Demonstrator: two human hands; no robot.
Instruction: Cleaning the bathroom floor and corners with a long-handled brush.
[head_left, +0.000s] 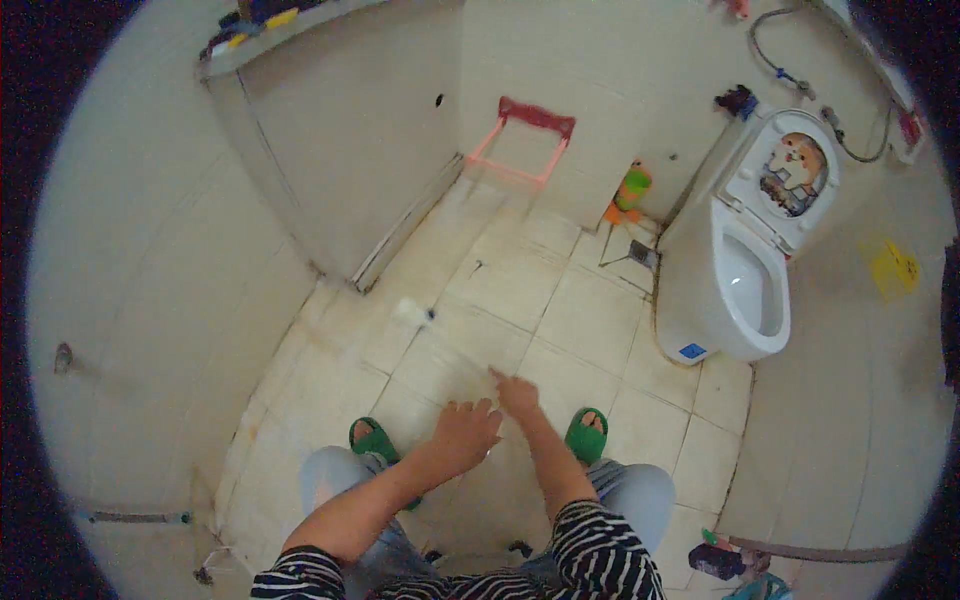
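My left hand (466, 433) is held out over the tiled floor (495, 285), its fingers bent; whether it holds something small cannot be told. Just right of it is my right hand (517, 394), with one finger stretched forward and the others curled. The two hands are close together, between my knees. Beyond them a blurred whitish thing (411, 313) with a dark end appears over the tiles; what it is cannot be told. Green slippers (587, 436) are on my feet, one on each side of the hands.
A white toilet (679, 300) with its lid raised stands at the right. By the far wall are a pink and red frame (536, 118) and a green and orange container (634, 187). A partition wall (360, 135) juts in at upper left. Items hang from a rail (817, 551) at lower right.
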